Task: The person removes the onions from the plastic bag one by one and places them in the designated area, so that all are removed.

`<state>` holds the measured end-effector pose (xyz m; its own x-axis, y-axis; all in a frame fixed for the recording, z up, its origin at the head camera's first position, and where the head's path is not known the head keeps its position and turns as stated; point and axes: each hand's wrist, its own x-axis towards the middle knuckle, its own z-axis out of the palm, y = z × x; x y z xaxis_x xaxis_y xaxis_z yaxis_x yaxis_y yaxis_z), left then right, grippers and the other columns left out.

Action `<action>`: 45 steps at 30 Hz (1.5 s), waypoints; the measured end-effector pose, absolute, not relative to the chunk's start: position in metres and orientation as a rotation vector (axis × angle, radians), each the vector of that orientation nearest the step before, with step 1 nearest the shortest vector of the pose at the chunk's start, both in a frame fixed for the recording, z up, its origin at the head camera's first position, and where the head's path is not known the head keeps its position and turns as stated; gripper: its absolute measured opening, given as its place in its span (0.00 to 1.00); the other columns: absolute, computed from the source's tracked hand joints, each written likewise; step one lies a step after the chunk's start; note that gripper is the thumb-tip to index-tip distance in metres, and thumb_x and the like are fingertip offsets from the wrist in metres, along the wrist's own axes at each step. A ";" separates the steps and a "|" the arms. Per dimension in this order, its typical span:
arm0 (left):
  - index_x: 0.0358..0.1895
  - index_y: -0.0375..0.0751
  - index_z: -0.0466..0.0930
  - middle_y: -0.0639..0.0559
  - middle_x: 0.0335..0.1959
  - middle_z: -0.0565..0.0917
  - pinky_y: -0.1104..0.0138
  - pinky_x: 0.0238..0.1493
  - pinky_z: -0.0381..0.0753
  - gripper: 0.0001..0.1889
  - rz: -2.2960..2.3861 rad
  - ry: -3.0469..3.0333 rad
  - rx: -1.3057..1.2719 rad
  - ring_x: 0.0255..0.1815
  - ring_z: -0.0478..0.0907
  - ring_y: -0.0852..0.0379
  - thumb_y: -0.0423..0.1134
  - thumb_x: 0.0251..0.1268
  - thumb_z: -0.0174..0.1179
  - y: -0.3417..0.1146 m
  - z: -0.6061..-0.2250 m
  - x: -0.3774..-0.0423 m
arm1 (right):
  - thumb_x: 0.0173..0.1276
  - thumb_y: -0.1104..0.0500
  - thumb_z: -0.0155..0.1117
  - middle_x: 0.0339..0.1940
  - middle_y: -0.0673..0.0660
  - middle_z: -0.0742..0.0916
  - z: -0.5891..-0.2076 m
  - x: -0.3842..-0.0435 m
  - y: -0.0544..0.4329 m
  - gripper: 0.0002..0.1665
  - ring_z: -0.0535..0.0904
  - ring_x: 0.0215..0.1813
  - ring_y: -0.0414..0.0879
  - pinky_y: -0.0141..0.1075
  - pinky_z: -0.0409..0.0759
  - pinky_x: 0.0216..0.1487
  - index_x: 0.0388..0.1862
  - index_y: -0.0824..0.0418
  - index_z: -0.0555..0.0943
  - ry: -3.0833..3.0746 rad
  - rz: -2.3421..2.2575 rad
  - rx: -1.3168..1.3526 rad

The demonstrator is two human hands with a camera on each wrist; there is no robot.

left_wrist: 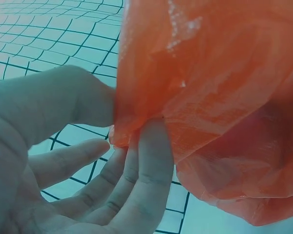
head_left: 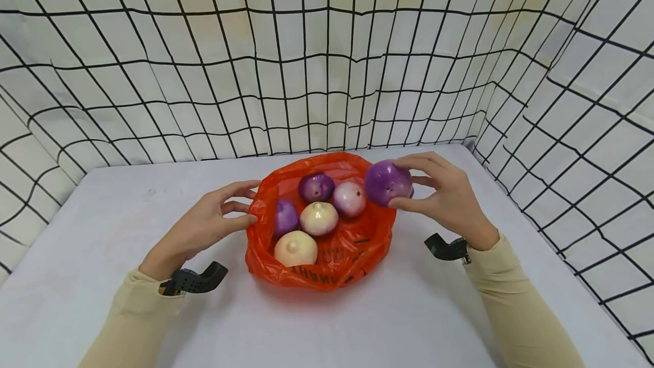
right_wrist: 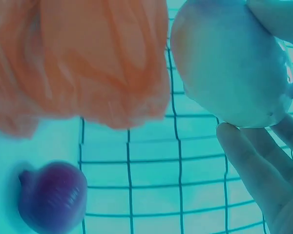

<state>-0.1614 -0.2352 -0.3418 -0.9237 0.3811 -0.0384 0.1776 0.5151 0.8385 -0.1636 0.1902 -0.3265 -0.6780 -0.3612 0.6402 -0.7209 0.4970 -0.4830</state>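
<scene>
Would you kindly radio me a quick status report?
Left hand grips red bag by its edge. Right hand holds purple onion. Nothing visibly blocking either hand.

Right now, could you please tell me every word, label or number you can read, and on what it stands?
On the red plastic bag, front edge: dark lettering, too creased to read surely.
Inside it: smaller print, too small and blurred to read.
No other text shows.
</scene>
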 end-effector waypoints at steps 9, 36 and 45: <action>0.80 0.51 0.62 0.42 0.73 0.72 0.44 0.62 0.83 0.38 1.323 2.555 0.384 0.68 0.77 0.42 0.54 0.71 0.64 -0.239 -0.347 -0.155 | 0.43 0.70 0.87 0.58 0.57 0.86 -0.328 -0.165 0.206 0.41 0.78 0.62 0.33 0.22 0.84 0.52 0.61 0.59 0.84 -2.237 1.107 0.789; 0.79 0.48 0.63 0.41 0.73 0.71 0.53 0.55 0.89 0.40 1.371 2.529 0.404 0.67 0.77 0.40 0.50 0.67 0.69 -0.230 -0.350 -0.162 | 0.50 0.59 0.87 0.59 0.54 0.86 -0.345 -0.189 0.263 0.39 0.78 0.54 0.28 0.14 0.79 0.50 0.64 0.51 0.83 -2.399 1.089 0.373; 0.80 0.48 0.62 0.40 0.73 0.71 0.57 0.53 0.89 0.40 1.359 2.542 0.415 0.67 0.77 0.40 0.49 0.68 0.68 -0.232 -0.348 -0.163 | 0.53 0.52 0.86 0.57 0.51 0.85 -0.352 -0.194 0.273 0.38 0.79 0.54 0.29 0.15 0.79 0.51 0.64 0.47 0.83 -2.441 1.066 0.295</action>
<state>-0.1627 -0.2318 -0.3476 -0.9337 0.3516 -0.0675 0.1390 0.5298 0.8366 -0.1936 0.2731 -0.3520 -0.8721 -0.0129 0.4892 -0.3675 0.6773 -0.6374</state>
